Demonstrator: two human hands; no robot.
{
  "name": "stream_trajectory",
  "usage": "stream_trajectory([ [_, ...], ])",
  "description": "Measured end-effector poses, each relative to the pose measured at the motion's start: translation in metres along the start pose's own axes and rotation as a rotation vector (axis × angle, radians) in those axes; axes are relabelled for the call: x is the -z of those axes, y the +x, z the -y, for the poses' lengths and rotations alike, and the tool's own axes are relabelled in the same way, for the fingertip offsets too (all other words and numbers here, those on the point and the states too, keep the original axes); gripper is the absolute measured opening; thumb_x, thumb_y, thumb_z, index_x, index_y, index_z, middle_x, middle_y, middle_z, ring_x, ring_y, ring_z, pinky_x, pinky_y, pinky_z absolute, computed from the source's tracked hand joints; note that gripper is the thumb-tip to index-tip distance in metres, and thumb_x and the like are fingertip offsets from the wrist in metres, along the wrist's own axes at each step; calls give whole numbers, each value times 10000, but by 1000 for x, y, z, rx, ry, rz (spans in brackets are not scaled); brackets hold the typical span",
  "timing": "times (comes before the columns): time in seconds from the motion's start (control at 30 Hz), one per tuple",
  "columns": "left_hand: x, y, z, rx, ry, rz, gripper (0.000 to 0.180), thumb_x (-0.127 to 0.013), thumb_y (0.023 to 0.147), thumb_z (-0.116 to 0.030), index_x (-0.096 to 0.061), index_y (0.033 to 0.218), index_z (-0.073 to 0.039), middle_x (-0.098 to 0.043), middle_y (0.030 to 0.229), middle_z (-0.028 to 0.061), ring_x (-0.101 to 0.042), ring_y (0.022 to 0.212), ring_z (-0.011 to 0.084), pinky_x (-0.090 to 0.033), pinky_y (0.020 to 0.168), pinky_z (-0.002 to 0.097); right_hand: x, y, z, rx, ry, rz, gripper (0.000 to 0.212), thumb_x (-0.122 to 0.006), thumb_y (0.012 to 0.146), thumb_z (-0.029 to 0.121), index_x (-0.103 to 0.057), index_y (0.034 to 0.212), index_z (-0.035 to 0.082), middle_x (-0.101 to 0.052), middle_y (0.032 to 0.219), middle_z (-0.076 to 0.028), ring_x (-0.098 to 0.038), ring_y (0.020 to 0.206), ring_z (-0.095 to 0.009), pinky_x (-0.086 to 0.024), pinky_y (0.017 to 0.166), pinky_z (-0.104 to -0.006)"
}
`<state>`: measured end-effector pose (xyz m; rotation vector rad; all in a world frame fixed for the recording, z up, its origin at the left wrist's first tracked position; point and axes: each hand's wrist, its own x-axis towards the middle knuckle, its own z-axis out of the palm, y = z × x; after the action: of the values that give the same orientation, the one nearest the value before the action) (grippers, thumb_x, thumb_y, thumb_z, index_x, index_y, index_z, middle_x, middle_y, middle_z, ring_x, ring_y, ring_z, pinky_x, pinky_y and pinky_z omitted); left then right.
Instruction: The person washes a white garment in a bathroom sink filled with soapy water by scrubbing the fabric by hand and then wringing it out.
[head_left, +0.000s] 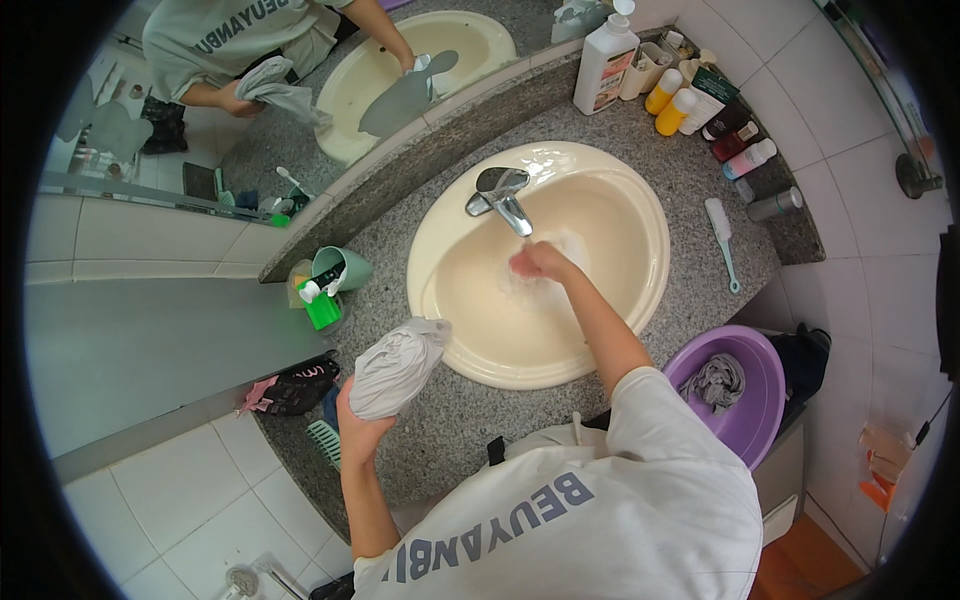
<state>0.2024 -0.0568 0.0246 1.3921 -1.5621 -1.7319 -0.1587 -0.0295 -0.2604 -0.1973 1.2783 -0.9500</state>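
My left hand (362, 430) is closed around a bunched light grey cloth (400, 366), raised over the counter by the sink's left rim. My right hand (541, 262) reaches down into the cream oval sink (455, 335), just under the spout of the chrome faucet (508, 205). Water splashes whitish around its fingers, which are blurred, so their grip does not show. In the mirror (400, 100) both arms and the cloth appear again.
A purple basin (755, 440) with a dark grey cloth (716, 383) stands at the right. On the speckled counter (500, 425) lie a brush (722, 245), a green cup (341, 270) and a green comb (325, 440). A large white pump bottle (605, 65) and several small bottles line the back right.
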Motion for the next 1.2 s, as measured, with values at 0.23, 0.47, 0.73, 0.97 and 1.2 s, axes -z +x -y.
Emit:
stream_trajectory([
  [0.23,2,-3,-2,5,9,-8,557,-644,554,53,-552,1103,27,-628,1016,60,-588,916,134,-435,831,248,-15,-3,19,223,808,109,396,-366,938,215,-496,1116,-114,-628,1008,-215,-638,895,-254,-513,852,-357],
  [0.47,0,0,-1,-7,-1,6,566,-646,559,52,-550,1116,26,-627,1029,61,-587,920,131,-432,847,251,-11,-1,0,87,410,-78,378,-329,961,194,-549,1098,-82,-619,1055,-200,-616,966,-256,-492,902,-365],
  [0.73,0,-1,0,14,26,-7,562,-665,566,37,-547,1115,25,-627,1025,63,-586,928,134,-430,850,252,-23,-11,-2,-10,223,225,332,-396,940,199,-572,1065,-54,-654,986,-158,-651,841,-224,-528,806,-345],
  [0.97,0,0,2,-7,16,20,553,-673,569,38,-547,1107,23,-628,1022,64,-589,922,135,-434,845,255,-4,-11,10,219,521,13,358,-375,965,232,-519,1115,-59,-623,1048,-183,-620,919,-214,-494,861,-313],
  [1.2,-4,-1,-4,18,48,-20,560,-678,561,46,-549,1106,21,-628,1028,67,-589,924,134,-435,842,255,-23,-20,7,24,92,147,326,-396,961,209,-562,1037,-62,-639,966,-172,-629,910,-244,-505,874,-355],
])
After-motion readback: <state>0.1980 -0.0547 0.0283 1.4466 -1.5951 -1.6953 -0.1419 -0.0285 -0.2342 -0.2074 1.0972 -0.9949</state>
